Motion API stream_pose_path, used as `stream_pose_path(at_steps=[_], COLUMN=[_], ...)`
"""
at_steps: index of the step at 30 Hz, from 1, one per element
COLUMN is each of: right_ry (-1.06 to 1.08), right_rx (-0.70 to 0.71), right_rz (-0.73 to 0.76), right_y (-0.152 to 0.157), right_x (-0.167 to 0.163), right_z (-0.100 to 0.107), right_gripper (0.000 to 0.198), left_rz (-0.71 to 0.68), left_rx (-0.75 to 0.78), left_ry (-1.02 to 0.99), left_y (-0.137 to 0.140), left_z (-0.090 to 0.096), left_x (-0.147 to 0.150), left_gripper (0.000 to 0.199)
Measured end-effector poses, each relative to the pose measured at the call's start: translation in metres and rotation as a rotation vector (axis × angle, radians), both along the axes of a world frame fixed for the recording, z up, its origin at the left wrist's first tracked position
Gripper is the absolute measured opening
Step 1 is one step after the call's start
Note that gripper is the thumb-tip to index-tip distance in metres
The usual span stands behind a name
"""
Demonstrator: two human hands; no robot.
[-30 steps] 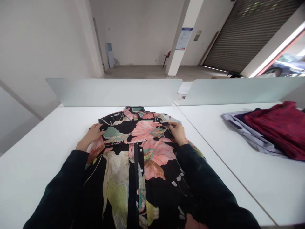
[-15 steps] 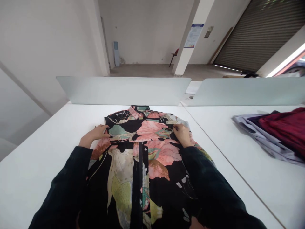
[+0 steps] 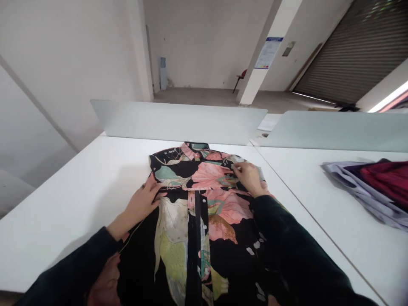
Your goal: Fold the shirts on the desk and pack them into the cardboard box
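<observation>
A black shirt (image 3: 172,255) printed with large pink, green and cream flowers lies front side up on the white table. Its collar (image 3: 197,148) points to the far side, and the button placket runs down the middle. A folded-over panel (image 3: 210,173) of the same cloth crosses its chest. At the left end of that panel my left hand (image 3: 144,204) rests on the cloth, fingers stretched out. My right hand (image 3: 250,176) pinches the cloth between thumb and fingertips near the panel's upper right corner.
Frosted screens (image 3: 181,121) stand along the table's far edge. To the right, past a seam in the tabletop (image 3: 293,199), lies a pile of folded grey and dark red clothes (image 3: 379,182). A pillar (image 3: 270,55), a water dispenser (image 3: 163,74) and a roller shutter (image 3: 347,59) are behind.
My left hand has slid nearer to me along the shirt's left side, its fingers now lower on the panel's edge. My right hand stays at the panel's right corner. The view has turned slightly left.
</observation>
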State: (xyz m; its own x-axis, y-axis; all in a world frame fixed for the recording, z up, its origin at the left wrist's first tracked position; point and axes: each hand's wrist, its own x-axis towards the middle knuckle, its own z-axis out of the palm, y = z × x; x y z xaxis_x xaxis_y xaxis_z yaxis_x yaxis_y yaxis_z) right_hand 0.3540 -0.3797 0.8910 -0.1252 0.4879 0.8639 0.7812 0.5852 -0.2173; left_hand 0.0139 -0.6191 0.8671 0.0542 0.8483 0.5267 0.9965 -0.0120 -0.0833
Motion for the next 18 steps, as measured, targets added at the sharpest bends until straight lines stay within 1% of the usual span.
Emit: stream_pose_path(at_steps=[3,6,8,11,13,15,18], right_ry=[-0.138,-0.233,-0.268,-0.307,-0.324,-0.334,-0.339], right_rx=[-0.109,-0.154,-0.201,-0.225,-0.231,-0.235,-0.235], right_rz=[0.143,0.269,0.309,0.36,0.388,0.392,0.351], right_y=[-0.014,-0.025,-0.03,-0.035,-0.037,-0.039,-0.038], right_x=[-0.045,-0.112,-0.162,-0.23,-0.266,-0.292,-0.313], right_z=[0.033,0.06,0.07,0.071,0.068,0.065,0.061], right_gripper=[0.019,0.019,0.02,0.019,0.022,0.027,0.025], left_rz=[0.089,0.088,0.077,0.074,0.069,0.06,0.032], left_rx=[0.061,0.124,0.139,0.134,0.119,0.1,0.081], left_ry=[0.066,0.156,0.199,0.219,0.208,0.185,0.158], left_y=[0.002,0.008,0.012,0.014,0.015,0.015,0.014], left_z=[-0.01,-0.018,-0.021,-0.024,-0.024,-0.023,-0.022], left_x=[0.007,0.006,0.002,-0.003,-0.005,-0.006,-0.004], left_gripper=[0.039,0.034,0.031,0.03,0.031,0.032,0.032])
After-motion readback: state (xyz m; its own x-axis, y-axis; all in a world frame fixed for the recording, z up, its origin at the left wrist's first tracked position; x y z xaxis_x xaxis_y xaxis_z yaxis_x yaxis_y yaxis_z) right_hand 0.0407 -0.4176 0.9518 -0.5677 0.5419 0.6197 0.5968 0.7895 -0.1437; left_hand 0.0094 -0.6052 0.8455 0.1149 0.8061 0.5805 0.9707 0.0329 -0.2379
